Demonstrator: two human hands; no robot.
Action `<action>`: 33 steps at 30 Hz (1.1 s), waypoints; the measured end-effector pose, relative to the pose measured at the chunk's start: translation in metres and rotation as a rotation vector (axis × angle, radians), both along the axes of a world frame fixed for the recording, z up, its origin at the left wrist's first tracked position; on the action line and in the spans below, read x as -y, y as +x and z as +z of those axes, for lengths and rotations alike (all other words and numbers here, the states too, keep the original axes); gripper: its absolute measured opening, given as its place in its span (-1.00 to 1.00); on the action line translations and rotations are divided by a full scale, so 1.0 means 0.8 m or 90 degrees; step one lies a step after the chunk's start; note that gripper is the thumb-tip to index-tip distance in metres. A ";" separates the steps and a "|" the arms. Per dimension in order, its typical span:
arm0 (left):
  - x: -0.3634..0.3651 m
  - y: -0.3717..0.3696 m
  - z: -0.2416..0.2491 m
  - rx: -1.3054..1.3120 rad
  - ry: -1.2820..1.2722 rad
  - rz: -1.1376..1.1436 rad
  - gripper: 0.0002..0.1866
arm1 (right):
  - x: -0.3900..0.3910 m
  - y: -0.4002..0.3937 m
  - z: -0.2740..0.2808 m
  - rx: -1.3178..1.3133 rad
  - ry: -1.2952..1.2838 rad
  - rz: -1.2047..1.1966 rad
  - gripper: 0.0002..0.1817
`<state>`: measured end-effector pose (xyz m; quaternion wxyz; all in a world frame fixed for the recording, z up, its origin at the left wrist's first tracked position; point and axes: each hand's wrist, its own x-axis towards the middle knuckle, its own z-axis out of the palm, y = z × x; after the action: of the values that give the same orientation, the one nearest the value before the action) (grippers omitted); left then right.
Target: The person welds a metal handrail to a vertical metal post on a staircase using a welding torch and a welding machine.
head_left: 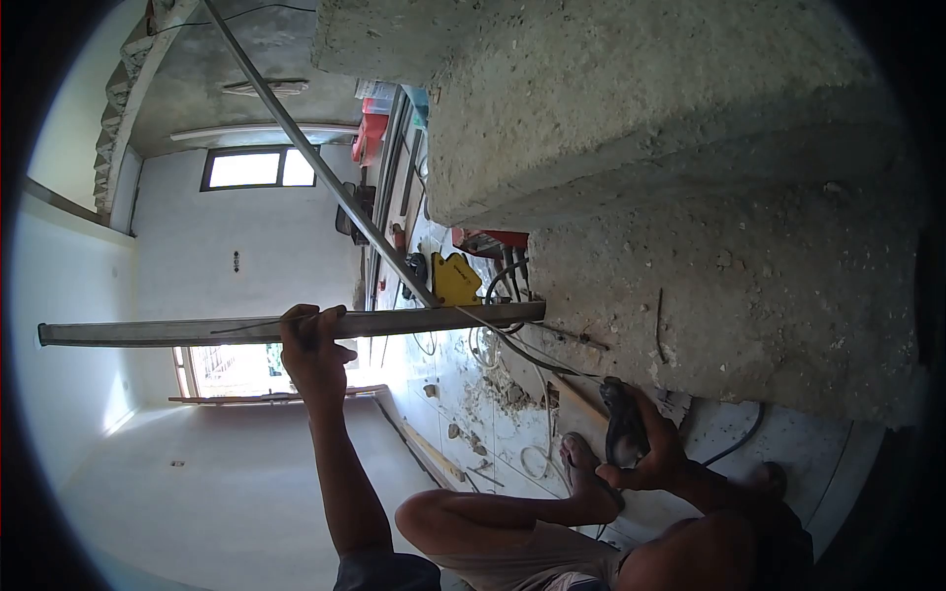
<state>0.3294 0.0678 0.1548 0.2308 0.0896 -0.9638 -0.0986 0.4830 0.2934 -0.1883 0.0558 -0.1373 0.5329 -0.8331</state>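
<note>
The picture is turned sideways, with the floor toward the right. My left hand (315, 345) grips a long grey metal bar (177, 332), its fingers curled round it. A thinner metal tube (296, 138) meets that bar at an angle, beside a yellow angle piece (455, 280). My right hand (655, 448) is closed round a black electrode holder (623, 424) with a cable. From the holder a thin rod (532, 350) reaches to near the joint of the two metal pieces.
A rough concrete block (690, 128) fills the upper right. Near it stands a red machine (483, 241) with cables. Rubble (507, 394) and loose cables lie on the tiled floor (512, 433). My knee (424, 517) and sandalled foot (586, 463) show below.
</note>
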 end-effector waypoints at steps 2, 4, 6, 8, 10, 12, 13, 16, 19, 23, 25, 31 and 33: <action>-0.003 0.000 0.001 0.000 0.002 -0.002 -0.70 | 0.000 0.001 0.002 0.010 0.007 0.012 0.21; -0.006 -0.001 0.001 0.004 0.001 0.015 -0.71 | 0.000 0.001 0.003 0.018 0.014 0.023 0.22; -0.005 -0.002 0.001 0.007 0.008 0.011 -0.71 | 0.001 0.000 0.005 0.023 0.008 0.026 0.22; -0.007 -0.003 0.001 0.010 0.014 0.007 -0.71 | 0.001 -0.004 0.008 0.028 0.001 0.029 0.22; -0.013 -0.003 0.000 0.006 -0.015 0.026 -0.71 | 0.001 -0.008 0.012 0.010 0.012 0.031 0.23; -0.014 -0.004 0.001 0.007 -0.017 0.027 -0.72 | 0.002 -0.010 0.014 0.017 0.004 0.042 0.23; -0.014 -0.004 0.002 0.006 -0.018 0.029 -0.72 | 0.002 -0.011 0.015 0.024 -0.004 0.053 0.23; -0.016 -0.009 0.004 0.006 -0.023 0.037 -0.74 | 0.003 -0.008 0.013 0.034 0.006 0.068 0.24; -0.014 -0.014 0.008 0.025 -0.028 0.016 -0.75 | 0.002 -0.006 0.012 0.049 0.002 0.068 0.24; -0.014 -0.019 0.016 0.077 -0.041 0.024 -0.73 | -0.002 -0.006 0.013 0.059 -0.012 0.065 0.24; -0.006 -0.022 0.015 0.075 0.044 -0.061 -0.78 | -0.003 -0.006 0.013 0.066 -0.005 0.071 0.23; -0.014 -0.026 0.017 0.094 0.048 -0.059 -0.80 | 0.000 -0.003 0.014 0.048 0.000 0.060 0.21; -0.010 -0.027 0.017 0.091 0.038 -0.062 -0.80 | 0.002 -0.004 0.014 0.044 -0.002 0.054 0.21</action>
<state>0.3075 0.0760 0.1685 0.1537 0.0566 -0.9777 -0.1317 0.4800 0.2917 -0.1773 0.1092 -0.1311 0.5227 -0.8353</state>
